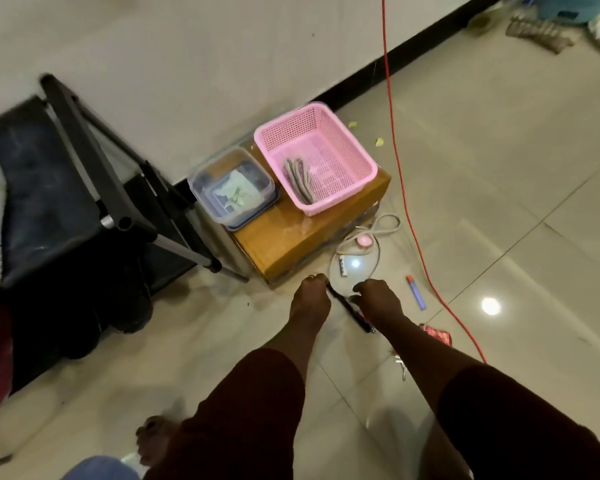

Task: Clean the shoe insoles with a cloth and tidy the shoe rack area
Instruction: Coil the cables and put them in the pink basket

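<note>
Both my arms reach down to the floor. A thin dark insole, seen edge-on, slants between my hands. My left hand has curled fingers at the insole's upper end and holds it there. My right hand curls its fingers just right of the insole, over the rear of a white iron; its grip is hidden. Grey insoles lie in a pink basket. The black shoe rack stands at the left, with dark shoes below it.
The basket and a clear lidded tub sit on a cardboard box against the wall. An orange cable runs across the tiles. A blue pen, a red wrapper and keys lie near my right arm.
</note>
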The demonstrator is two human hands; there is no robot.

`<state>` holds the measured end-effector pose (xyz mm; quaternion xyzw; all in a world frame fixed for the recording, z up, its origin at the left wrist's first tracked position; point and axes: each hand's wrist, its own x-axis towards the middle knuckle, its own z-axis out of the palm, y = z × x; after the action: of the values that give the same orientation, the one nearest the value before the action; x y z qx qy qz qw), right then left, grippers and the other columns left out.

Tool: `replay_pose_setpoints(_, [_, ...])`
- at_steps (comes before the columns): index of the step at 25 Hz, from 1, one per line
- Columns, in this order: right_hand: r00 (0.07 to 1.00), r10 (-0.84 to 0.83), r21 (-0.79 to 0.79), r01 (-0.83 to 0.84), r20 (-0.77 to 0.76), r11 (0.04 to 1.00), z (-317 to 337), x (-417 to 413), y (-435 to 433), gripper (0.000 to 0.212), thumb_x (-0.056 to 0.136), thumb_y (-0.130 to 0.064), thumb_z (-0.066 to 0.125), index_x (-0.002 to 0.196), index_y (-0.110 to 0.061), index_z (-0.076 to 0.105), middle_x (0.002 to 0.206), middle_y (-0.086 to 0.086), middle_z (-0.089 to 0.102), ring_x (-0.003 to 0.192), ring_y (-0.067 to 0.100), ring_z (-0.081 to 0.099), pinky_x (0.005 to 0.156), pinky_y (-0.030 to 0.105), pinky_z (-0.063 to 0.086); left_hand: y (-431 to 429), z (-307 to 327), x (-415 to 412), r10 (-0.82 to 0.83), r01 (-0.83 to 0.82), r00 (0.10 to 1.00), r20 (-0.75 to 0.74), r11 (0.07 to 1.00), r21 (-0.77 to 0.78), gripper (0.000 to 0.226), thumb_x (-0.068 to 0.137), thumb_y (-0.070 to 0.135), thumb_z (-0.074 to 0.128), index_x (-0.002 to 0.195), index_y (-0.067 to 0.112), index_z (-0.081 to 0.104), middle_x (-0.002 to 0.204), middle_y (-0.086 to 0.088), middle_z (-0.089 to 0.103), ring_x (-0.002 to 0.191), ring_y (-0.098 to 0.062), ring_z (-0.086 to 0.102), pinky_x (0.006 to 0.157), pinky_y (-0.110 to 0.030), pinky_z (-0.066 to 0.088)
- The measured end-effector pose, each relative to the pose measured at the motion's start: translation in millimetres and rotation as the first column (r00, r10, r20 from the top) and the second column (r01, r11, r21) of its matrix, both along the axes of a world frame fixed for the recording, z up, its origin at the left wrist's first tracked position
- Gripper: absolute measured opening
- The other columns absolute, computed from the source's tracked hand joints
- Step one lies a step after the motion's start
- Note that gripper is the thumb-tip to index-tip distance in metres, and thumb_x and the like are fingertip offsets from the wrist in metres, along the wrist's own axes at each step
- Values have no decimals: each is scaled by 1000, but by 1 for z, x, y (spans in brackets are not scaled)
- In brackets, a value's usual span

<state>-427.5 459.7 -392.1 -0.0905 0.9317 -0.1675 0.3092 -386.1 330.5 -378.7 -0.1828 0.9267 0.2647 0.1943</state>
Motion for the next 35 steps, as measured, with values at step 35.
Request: replay_pose_setpoints(35, [979, 62, -237, -108, -193, 966, 249, 251, 51, 22, 85, -7, 50, 83, -27, 59, 69, -18, 45, 72, 2, 47, 60, 11, 32, -60, 303, 180, 763, -588, 423, 489, -179, 788, 24, 102, 10, 36, 94, 1, 57, 70, -7, 52, 64, -15, 47, 68, -29, 44])
